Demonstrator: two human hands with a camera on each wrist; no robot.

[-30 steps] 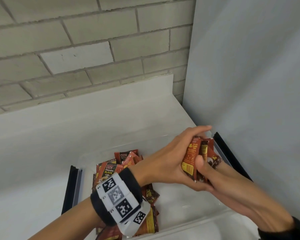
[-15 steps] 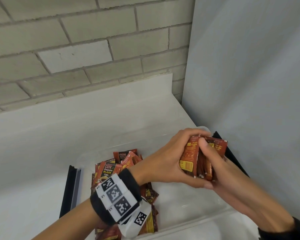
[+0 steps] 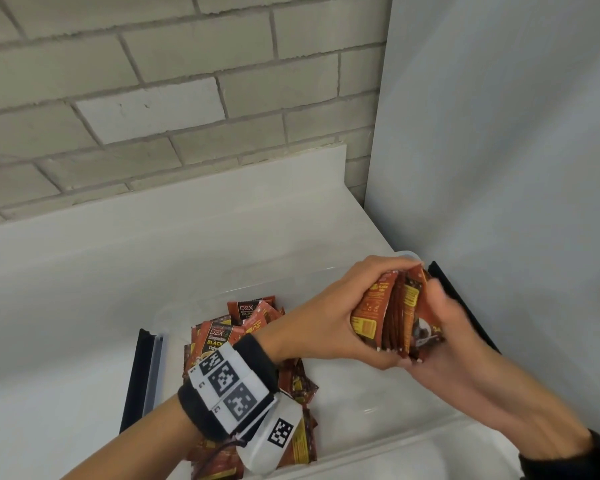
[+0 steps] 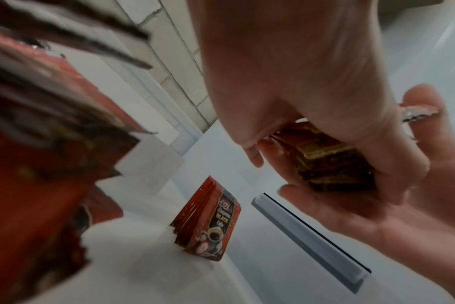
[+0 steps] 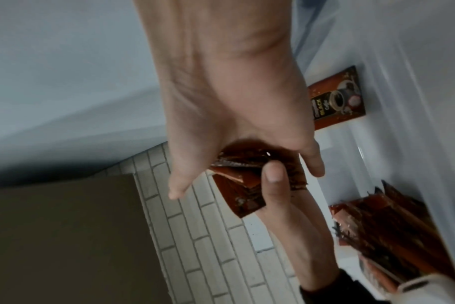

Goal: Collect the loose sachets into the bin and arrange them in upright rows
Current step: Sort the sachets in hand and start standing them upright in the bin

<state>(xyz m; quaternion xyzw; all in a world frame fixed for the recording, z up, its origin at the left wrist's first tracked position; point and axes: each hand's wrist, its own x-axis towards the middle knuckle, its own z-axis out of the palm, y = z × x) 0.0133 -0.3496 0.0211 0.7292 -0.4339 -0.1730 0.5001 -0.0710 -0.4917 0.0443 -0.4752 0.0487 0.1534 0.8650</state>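
Both hands hold one stack of red-brown coffee sachets [image 3: 392, 317] above the right end of the clear plastic bin [image 3: 378, 452]. My left hand [image 3: 347, 313] wraps the stack from the left, fingers over its top and thumb under it. My right hand [image 3: 447, 323] cups it from the right and below, its fingers blurred. The left wrist view shows the stack [image 4: 333, 162] between both palms. A loose pile of sachets [image 3: 229, 334] lies in the bin's left part. A small upright bundle of sachets [image 4: 208, 222] stands on the bin floor.
Black clips sit at the bin's left end [image 3: 139, 375] and right end [image 3: 461, 299]. The bin rests on a white counter [image 3: 84, 306]. A brick wall [image 3: 153, 98] stands behind it and a grey panel [image 3: 499, 168] close on the right.
My right hand has slid off the stack's front to its right side and underside. The stack has tilted and its sachets have fanned apart slightly at the top.
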